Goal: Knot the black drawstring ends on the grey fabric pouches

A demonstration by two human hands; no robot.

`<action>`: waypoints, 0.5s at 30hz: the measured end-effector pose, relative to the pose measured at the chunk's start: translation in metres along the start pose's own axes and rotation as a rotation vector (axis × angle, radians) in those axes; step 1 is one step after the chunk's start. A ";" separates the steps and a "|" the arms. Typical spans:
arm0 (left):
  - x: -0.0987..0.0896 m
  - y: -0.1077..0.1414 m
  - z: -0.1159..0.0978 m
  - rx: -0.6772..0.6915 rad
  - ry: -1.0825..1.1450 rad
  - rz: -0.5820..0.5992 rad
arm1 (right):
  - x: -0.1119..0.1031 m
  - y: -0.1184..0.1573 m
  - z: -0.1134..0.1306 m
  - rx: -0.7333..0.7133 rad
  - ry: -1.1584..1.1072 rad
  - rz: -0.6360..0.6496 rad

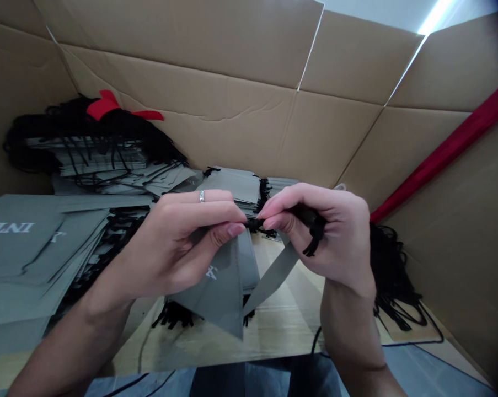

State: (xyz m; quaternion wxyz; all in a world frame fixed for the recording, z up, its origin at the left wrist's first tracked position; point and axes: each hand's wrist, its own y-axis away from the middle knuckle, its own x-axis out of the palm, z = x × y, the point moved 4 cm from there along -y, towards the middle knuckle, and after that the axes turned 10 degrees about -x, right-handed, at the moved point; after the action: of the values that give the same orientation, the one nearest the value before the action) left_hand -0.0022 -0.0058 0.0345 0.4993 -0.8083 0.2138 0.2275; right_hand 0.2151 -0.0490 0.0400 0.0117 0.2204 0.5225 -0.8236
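Black cord (255, 224), held taut above the table (290, 314), between left hand (191, 237) and right hand (327, 231); pinched between thumb and forefinger on both sides. Beneath, gray printed sheets (215, 292); at far left, black cord bundle (33, 138).

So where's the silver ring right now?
In the head camera's view, the silver ring is left of centre, on a finger of the left hand.

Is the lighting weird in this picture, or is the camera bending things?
Head view: white glare at top right, above the cardboard wall; a dark upper-right corner; black cords at left merging into shadow; the left forearm looks stretched, probably wide-lens distortion.
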 end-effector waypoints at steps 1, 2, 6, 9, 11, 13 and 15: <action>-0.001 0.000 0.000 0.010 0.026 -0.005 | 0.000 0.000 0.000 0.003 -0.011 -0.004; -0.002 0.000 0.000 0.014 0.039 -0.010 | -0.001 0.000 0.000 0.010 -0.020 -0.003; 0.001 -0.002 0.001 -0.017 -0.008 0.002 | 0.004 0.000 -0.001 0.011 -0.107 0.063; 0.004 -0.004 0.000 -0.027 -0.036 0.022 | 0.011 -0.002 -0.002 -0.037 -0.146 0.122; 0.006 -0.005 -0.001 -0.024 -0.045 0.026 | 0.013 -0.003 -0.003 -0.063 -0.134 0.121; 0.006 -0.006 -0.002 -0.012 -0.041 0.030 | 0.013 -0.003 -0.005 -0.076 -0.143 0.103; 0.006 -0.006 -0.003 0.011 -0.008 0.035 | 0.012 -0.003 -0.006 -0.077 -0.186 0.096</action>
State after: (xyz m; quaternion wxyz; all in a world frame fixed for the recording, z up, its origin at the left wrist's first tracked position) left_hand 0.0061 -0.0067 0.0362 0.5006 -0.8006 0.2272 0.2383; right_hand 0.2056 -0.0394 0.0359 0.1080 0.1671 0.5394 -0.8182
